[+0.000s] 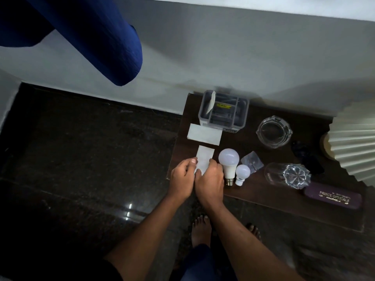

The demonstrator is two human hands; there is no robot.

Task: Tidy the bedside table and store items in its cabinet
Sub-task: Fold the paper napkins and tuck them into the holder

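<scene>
both hands (197,178) around white paper (204,158)

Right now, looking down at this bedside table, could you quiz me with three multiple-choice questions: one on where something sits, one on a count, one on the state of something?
1. Where does the small bulb lie?
A. Inside the grey organiser box
B. Just right of the big bulb
C. On the floor

2. How many light bulbs are on the table?
A. One
B. Two
C. Four

3. How is the clear plastic bottle?
A. Lying on its side
B. Standing upright
C. Held in a hand

Answers:
1. B, the two bulbs lie side by side near the table's front edge.
2. B, one big and one small are visible.
3. A, it rests flat behind the glasses case, while the left hand and right hand hold a white paper slip.
</scene>
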